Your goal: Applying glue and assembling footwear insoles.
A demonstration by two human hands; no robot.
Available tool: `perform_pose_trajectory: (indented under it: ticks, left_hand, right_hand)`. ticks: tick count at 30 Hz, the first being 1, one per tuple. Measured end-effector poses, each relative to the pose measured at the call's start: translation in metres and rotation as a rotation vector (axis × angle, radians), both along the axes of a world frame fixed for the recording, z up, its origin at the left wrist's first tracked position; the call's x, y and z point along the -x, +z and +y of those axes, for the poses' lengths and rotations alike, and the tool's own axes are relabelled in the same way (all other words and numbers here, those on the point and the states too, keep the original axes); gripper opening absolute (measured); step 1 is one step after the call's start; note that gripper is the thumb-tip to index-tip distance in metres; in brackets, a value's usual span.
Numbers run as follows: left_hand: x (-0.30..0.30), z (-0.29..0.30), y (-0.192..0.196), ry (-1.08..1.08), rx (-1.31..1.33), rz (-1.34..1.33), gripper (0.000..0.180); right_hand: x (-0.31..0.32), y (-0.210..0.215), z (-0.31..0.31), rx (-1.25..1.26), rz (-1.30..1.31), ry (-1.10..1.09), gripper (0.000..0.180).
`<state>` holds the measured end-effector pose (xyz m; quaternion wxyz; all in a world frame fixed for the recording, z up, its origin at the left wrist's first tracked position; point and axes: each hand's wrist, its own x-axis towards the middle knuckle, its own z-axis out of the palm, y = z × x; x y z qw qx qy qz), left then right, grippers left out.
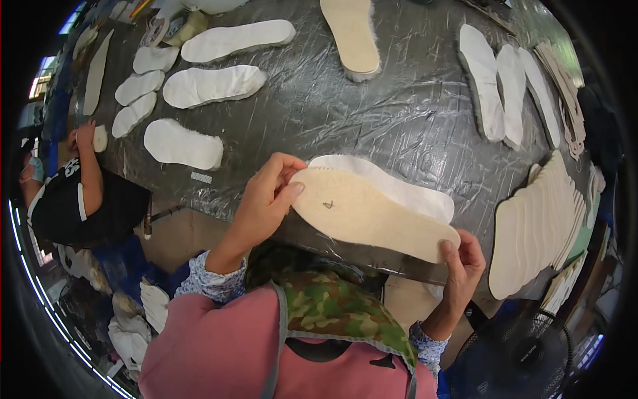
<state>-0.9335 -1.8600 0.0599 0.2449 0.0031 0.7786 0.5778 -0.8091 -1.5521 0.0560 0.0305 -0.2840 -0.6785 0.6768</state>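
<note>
Stretched between my two hands is a cream insole (372,216) with a small dark mark near its left end. My left hand (264,194) pinches that left end between thumb and fingers. The other end is gripped by my right hand (460,261), its thumb on top and fingers beneath. Just behind the cream insole is a white insole (405,191), partly covered by it; whether the two touch I cannot tell.
White fuzzy-edged insoles (214,86) lie at the back left, more white ones (484,83) at the far right. A fanned stack of cream insoles (525,239) sits on the right. A black fan (518,356) stands lower right. Another person (83,179) works at left.
</note>
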Motion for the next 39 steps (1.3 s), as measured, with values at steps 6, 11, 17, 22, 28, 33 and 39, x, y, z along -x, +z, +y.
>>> perform_pose_trajectory:
  ticks: [6, 11, 17, 22, 28, 33, 39]
  left_hand:
    - [0.023, 0.006, 0.0, -0.046, 0.053, -0.142, 0.027]
    - [0.029, 0.005, 0.003, 0.012, 0.069, -0.219, 0.038]
    - [0.028, 0.011, -0.007, -0.006, 0.154, -0.181, 0.041]
    - [0.028, 0.011, -0.005, 0.053, 0.169, -0.194, 0.04]
    - [0.029, 0.01, -0.011, 0.031, 0.158, -0.165, 0.041]
    - [0.03, 0.011, -0.009, 0.02, 0.183, -0.146, 0.043]
    - [0.03, 0.013, -0.008, 0.014, 0.187, -0.145, 0.043]
  right_hand:
    - [0.027, 0.004, 0.007, -0.051, -0.137, 0.023, 0.024]
    - [0.027, -0.004, 0.015, 0.062, -0.113, -0.036, 0.033]
    - [0.022, -0.016, 0.017, 0.059, -0.167, -0.148, 0.026]
    - [0.023, -0.022, 0.019, 0.049, -0.157, -0.145, 0.023]
    - [0.024, -0.031, 0.021, 0.044, -0.148, -0.142, 0.022]
    - [0.023, -0.036, 0.023, 0.037, -0.155, -0.152, 0.026]
    - [0.024, -0.038, 0.023, 0.032, -0.151, -0.163, 0.032]
